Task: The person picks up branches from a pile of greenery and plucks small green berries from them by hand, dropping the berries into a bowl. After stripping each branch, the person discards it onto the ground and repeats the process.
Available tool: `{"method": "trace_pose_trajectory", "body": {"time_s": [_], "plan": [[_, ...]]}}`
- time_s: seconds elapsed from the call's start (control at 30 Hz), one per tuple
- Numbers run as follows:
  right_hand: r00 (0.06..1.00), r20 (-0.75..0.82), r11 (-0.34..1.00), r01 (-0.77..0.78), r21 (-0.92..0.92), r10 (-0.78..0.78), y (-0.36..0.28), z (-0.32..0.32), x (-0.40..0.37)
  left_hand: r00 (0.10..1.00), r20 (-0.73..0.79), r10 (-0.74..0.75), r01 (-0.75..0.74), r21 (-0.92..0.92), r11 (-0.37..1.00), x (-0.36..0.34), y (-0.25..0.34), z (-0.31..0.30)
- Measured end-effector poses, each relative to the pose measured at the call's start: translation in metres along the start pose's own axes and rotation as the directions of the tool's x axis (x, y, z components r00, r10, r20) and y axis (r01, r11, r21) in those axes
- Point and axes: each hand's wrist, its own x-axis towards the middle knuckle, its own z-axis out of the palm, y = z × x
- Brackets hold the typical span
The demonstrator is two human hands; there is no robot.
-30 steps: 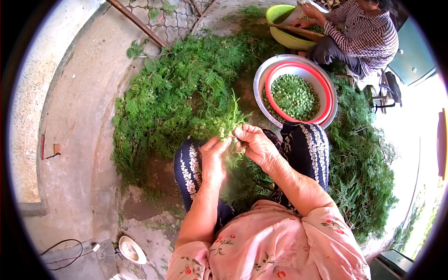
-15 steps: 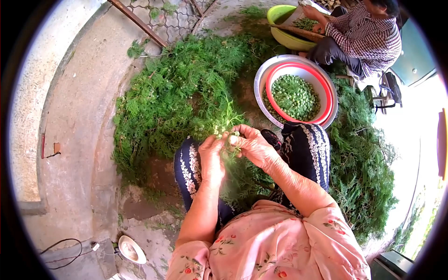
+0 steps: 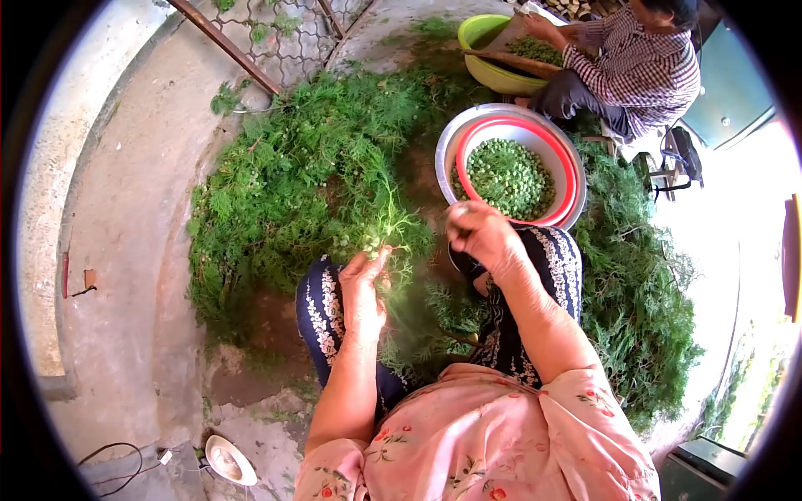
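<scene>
Between my knees, my left hand point(image 3: 362, 288) is closed on a feathery green sprig point(image 3: 386, 224) with small round green cones. My right hand point(image 3: 480, 234) is apart from it, over my right knee and near the lower rim of the basin. Its fingers are curled together; what they hold, if anything, is too small to make out. A red-rimmed bowl point(image 3: 571, 188) stands inside a wide metal basin point(image 3: 445, 149). Loose green cones point(image 3: 510, 177) and bits of leaf lie in the bowl.
Cut green branches point(image 3: 276, 184) cover the ground ahead and to the left, more point(image 3: 626, 284) lie at the right. A co-worker in a checked shirt point(image 3: 647, 67) sits at the upper right by a yellow-green tub point(image 3: 493, 77). A white dish point(image 3: 230, 460) is at the lower left.
My right hand has left the sprig and moved right and up toward the bowl. My left hand still holds the sprig. The whole view has shifted slightly.
</scene>
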Motion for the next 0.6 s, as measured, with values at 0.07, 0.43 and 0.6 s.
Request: {"method": "trace_pose_trajectory", "body": {"time_s": [0.07, 0.43, 0.6], "plan": [[0.960, -0.254, 0.968, 0.167, 0.186, -0.116, -0.013, -0.011, 0.008, 0.998, -0.011, 0.057, -0.056, 0.036, 0.998, 0.001, -0.003, 0.002], [0.781, -0.439, 0.690, 0.611, 0.388, -0.444, -0.068, -0.039, 0.013, 0.990, 0.042, 0.134, -0.139, 0.143, 0.980, -0.004, -0.007, 0.009], [0.863, -0.167, 0.875, 0.484, 0.004, -0.477, -0.039, -0.022, 0.002, 0.958, 0.088, 0.274, -0.288, 0.305, 0.908, 0.000, -0.016, 0.007]]}}
